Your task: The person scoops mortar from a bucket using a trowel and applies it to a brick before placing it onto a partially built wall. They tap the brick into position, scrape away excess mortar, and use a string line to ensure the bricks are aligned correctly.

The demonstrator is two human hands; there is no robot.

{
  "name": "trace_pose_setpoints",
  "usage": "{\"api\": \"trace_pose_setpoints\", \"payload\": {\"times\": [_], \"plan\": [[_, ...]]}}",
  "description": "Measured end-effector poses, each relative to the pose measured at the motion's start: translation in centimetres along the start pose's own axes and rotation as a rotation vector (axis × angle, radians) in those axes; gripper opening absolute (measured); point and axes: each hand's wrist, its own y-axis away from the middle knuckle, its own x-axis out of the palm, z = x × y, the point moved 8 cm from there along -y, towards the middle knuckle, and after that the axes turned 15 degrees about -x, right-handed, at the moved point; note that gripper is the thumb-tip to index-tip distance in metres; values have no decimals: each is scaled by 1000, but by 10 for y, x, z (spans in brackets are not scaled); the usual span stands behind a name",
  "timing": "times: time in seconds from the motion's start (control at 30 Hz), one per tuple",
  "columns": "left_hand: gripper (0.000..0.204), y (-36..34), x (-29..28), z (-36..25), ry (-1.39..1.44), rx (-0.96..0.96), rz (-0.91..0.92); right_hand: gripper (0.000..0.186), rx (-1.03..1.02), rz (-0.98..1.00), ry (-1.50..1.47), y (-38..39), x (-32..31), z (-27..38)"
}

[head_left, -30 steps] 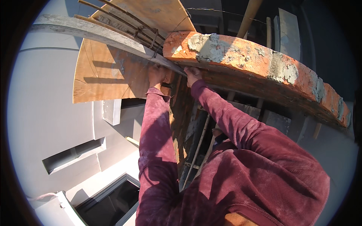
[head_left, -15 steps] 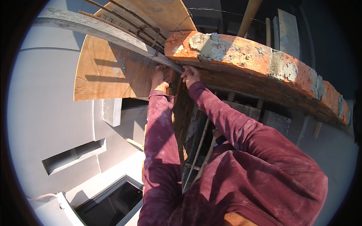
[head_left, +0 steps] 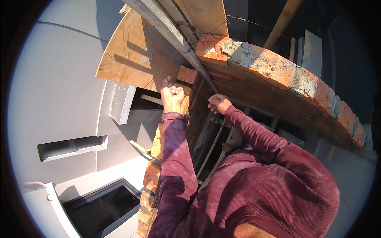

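Both sleeved arms reach up toward a curved red brick wall [head_left: 270,69] patched with mortar. My left hand [head_left: 172,96] has curled fingers, one partly raised, below a weathered plywood board [head_left: 123,59] and beside a brick pillar [head_left: 185,74]. My right hand [head_left: 218,104] is closed just below the lower end of a long grey timber [head_left: 174,35], under the arch's inner face. Whatever either hand holds, if anything, is too small or hidden to make out. A short dark bar [head_left: 184,85] lies by the pillar, near my left hand.
A pale wall [head_left: 59,99] with window openings [head_left: 99,204] fills the left. Stepped brick edging [head_left: 149,182] runs below my left arm. Bamboo poles [head_left: 283,20] and thin wire stand behind the arch. Scaffold poles [head_left: 210,152] and a dark gap lie beneath my arms.
Both hands have moved down from the timber, the right also rightward. The view has shifted, so the plywood and timber sit higher and more brickwork shows below my left arm.
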Motion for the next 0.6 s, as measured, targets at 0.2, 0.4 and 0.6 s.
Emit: {"api": "trace_pose_setpoints", "payload": {"times": [0.2,0.4,0.6], "plan": [[25,-4,0,-7,95,212,-83,24,-217,206,242,34,19,86],[26,0,-13,-14,-42,525,-279,23,-314,267,518,76,-26,116],[23,-9,-8,-32,-406,649,-293,26,-53,294,585,99,-68,56]]}}
